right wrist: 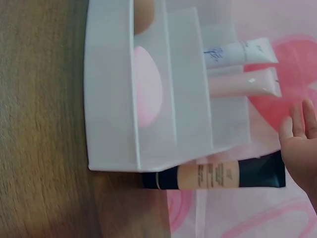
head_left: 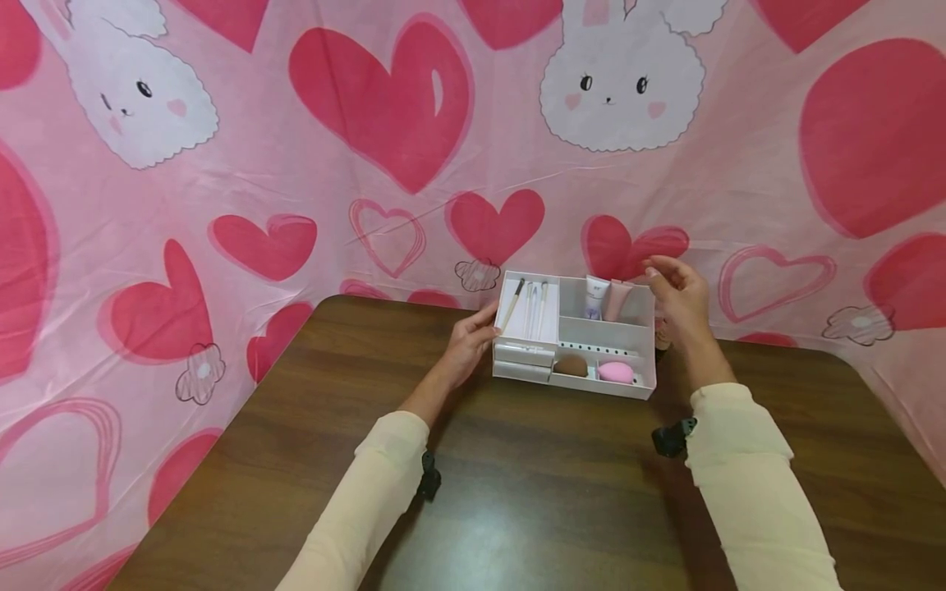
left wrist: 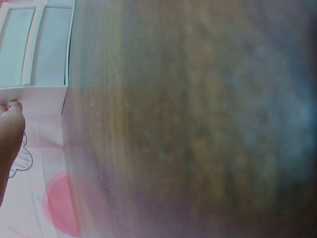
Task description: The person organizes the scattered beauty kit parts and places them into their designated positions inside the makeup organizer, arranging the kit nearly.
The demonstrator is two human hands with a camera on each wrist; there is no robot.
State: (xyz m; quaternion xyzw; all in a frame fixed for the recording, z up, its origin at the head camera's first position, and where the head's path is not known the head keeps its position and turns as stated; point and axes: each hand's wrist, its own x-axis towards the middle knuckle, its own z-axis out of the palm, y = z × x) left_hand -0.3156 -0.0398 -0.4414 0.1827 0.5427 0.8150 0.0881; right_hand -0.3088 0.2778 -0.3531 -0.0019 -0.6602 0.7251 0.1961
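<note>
A white makeup organizer (head_left: 606, 330) stands at the far side of the table. Its top tray bears several slim makeup brushes (head_left: 530, 308). A white tube (head_left: 594, 297) and a pink tube (head_left: 615, 300) stand in the back compartment. In front sit a brown makeup sponge (head_left: 571, 366) and a pink makeup sponge (head_left: 616, 373). My left hand (head_left: 471, 343) rests against the organizer's left side. My right hand (head_left: 681, 302), fingers extended, is by the top of a black and beige foundation tube (right wrist: 213, 174) beside the organizer's right wall; whether they touch is unclear.
The brown wooden table (head_left: 473, 492) reaches back to a pink curtain (head_left: 355, 156) printed with hearts and rabbits, close behind the organizer. Two drawers (head_left: 523, 362) are at the organizer's front left. A black wrist camera (head_left: 672, 438) sits on the right sleeve.
</note>
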